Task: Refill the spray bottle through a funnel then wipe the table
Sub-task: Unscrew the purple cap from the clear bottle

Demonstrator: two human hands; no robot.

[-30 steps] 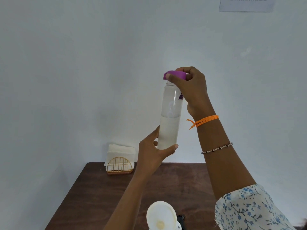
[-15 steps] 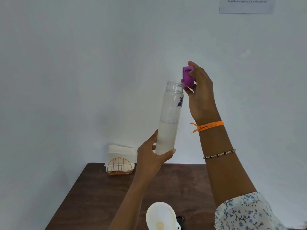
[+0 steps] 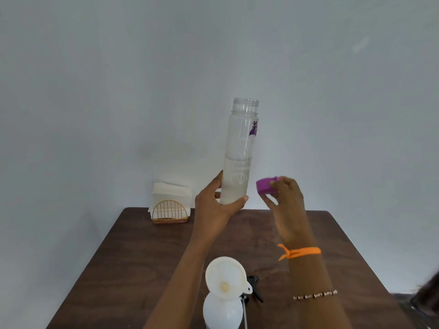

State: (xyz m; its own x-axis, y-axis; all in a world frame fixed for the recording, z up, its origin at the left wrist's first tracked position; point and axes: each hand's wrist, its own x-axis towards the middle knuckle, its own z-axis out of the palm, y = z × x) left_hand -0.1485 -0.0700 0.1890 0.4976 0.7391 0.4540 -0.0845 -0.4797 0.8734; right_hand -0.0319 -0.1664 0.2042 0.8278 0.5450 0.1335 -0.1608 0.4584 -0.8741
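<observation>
Two hands are up over the brown table (image 3: 142,257) and both are busy. Our left hand (image 3: 217,205) grips the bottom end of the clear water bottle (image 3: 240,150), fingers curled round it, holding it in the air near the far edge of the table. Its long axis runs close to vertical, leaning a touch to the right, with the open threaded mouth pointing up. Liquid fills roughly the lower half. A small purple graphic sits just under the neck and some pale lettering runs down the body, but we can't read either one. Our right hand (image 3: 286,198) is just beside the bottle, low near its base, pinching the purple cap (image 3: 264,185), which is off the bottle. Down at the near edge the white spray bottle (image 3: 223,309) stands upright with the white funnel (image 3: 224,276) sitting in its neck, and its black trigger head (image 3: 255,288) lies on the table right next to it. Back left, a gold wire napkin holder (image 3: 169,211) holds white napkins.
</observation>
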